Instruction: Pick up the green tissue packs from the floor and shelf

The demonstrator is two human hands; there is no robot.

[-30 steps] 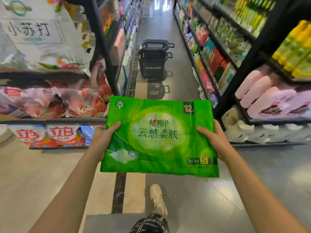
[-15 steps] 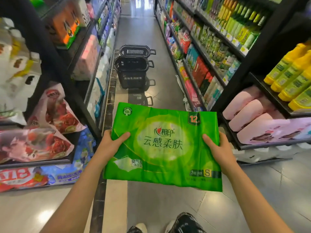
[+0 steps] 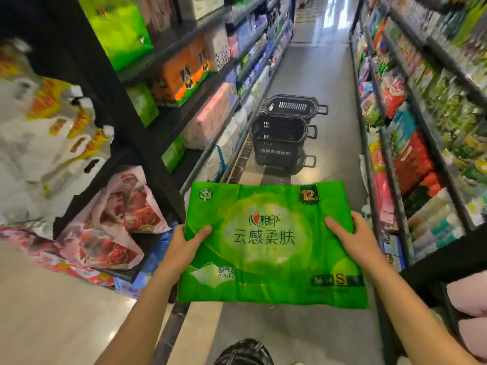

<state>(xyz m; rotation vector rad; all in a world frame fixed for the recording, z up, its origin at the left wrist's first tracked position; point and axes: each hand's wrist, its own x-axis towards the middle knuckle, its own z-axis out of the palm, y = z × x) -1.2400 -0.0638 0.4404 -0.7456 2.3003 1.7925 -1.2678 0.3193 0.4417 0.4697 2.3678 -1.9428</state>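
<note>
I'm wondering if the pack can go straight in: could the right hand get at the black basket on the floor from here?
Probably not yet. The right hand grips the green pack, and the black basket stands well ahead down the aisle; bare floor lies between, nothing blocking.

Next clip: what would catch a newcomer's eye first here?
The bright green pack fills the middle foreground, gripped at its side edges by the left hand and right hand. Beyond it, black shopping baskets stand stacked on the aisle floor between crowded shelves.
</note>
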